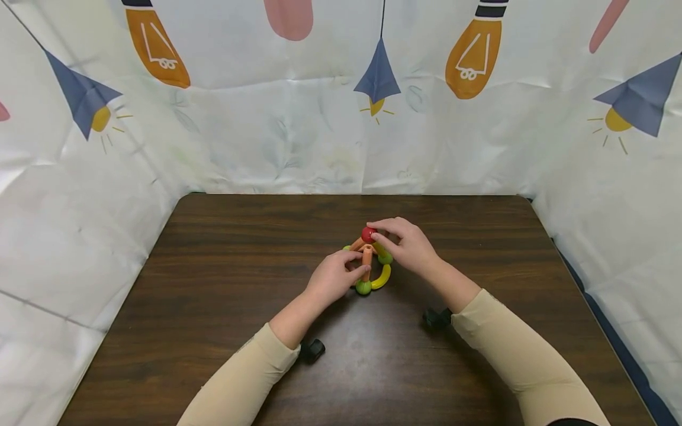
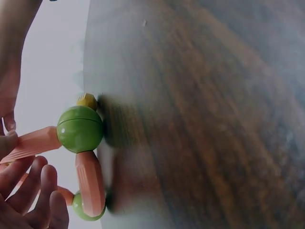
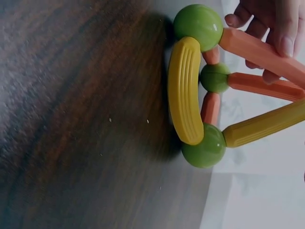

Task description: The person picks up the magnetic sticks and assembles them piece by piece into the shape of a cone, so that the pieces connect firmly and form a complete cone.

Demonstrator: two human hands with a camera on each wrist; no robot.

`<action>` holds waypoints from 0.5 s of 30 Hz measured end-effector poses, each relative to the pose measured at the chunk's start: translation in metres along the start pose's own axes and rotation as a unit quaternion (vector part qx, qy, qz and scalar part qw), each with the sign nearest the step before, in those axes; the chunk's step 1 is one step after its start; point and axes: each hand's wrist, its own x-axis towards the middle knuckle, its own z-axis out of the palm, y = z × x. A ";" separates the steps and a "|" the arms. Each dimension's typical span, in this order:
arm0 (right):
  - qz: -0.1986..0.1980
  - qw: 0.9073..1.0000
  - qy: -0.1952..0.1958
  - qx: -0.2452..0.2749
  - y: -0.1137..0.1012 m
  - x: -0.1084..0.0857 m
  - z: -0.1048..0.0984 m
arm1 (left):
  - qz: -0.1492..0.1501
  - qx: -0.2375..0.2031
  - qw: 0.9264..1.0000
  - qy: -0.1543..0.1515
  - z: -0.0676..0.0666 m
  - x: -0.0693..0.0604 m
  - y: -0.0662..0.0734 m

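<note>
A frame of ribbed sticks and balls stands on the table. My left hand (image 1: 334, 276) pinches an upright orange stick (image 1: 367, 264), whose lower end sits at a green ball (image 1: 363, 287). The top end of this stick shows just below a red ball (image 1: 368, 235), which my right hand (image 1: 409, 244) pinches between thumb and fingers. Low on the right side, a curved yellow stick (image 3: 185, 90) joins two green balls (image 3: 204, 146). A straight yellow stick (image 3: 262, 125) and another orange stick (image 3: 262, 87) slant upward. The red ball is out of the right wrist view.
The dark brown wooden table (image 1: 224, 278) has rounded far corners. White printed cloth (image 1: 298, 136) hangs behind it and along both sides. Black devices (image 1: 313, 350) sit at both wrists, close above the table.
</note>
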 end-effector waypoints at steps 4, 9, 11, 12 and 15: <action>-0.024 1.000 0.006 0.000 -0.002 -0.005 0.002 | 0.001 -0.005 1.000 -0.005 0.000 0.000 -0.001; -0.034 0.999 0.008 0.000 -0.004 -0.008 0.003 | 0.003 -0.011 1.000 -0.006 0.000 0.000 -0.001; -0.032 0.999 0.007 0.002 -0.005 -0.008 0.003 | 0.003 -0.012 1.000 -0.005 0.000 0.000 -0.001; -0.031 0.999 0.007 0.003 -0.004 -0.008 0.004 | 0.003 -0.013 1.000 -0.005 0.000 0.000 -0.001; -0.021 1.000 0.004 0.007 -0.005 -0.010 0.004 | -0.001 -0.014 1.000 -0.011 0.001 0.000 -0.001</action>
